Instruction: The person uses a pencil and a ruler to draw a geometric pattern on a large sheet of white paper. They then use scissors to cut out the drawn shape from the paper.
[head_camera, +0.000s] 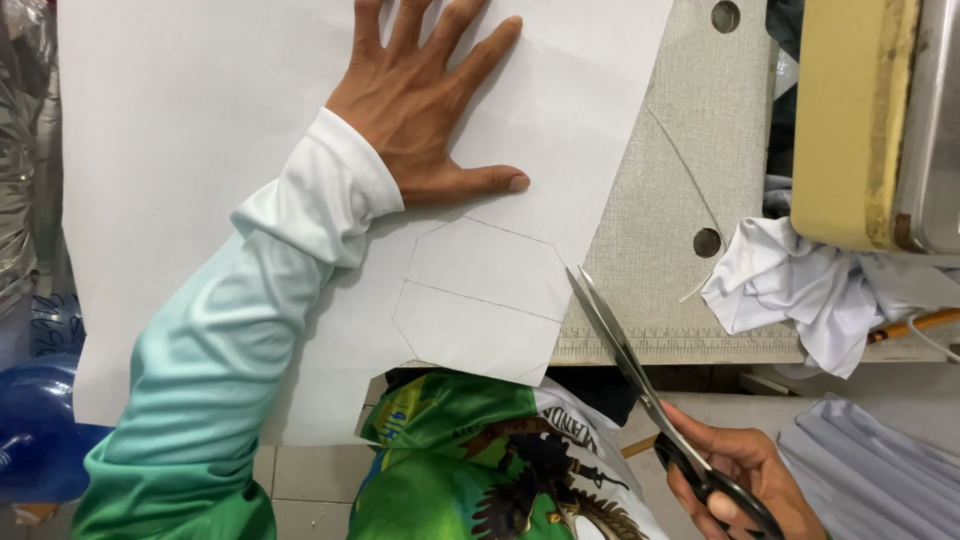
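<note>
The left hand (425, 95) lies flat, fingers spread, pressing down a large white sheet of paper (200, 150) on the far part of the table. The right hand (735, 480), low at the near right, grips the dark handles of a long pair of steel scissors (625, 360), whose blades are nearly closed and point up towards the sheet's right edge.

A pencilled many-sided outline (480, 295) with a line across its middle sits just below the left thumb. As I judge it, the paper's right and near edges already follow part of that outline, so some cutting looks done, while the left and far sides remain uncut.

The beige speckled tabletop (670, 200) shows right of the paper, with crumpled white cloth (790, 290) beyond. The right hand's fingers are cut off by the frame, and the left fingertips too.
</note>
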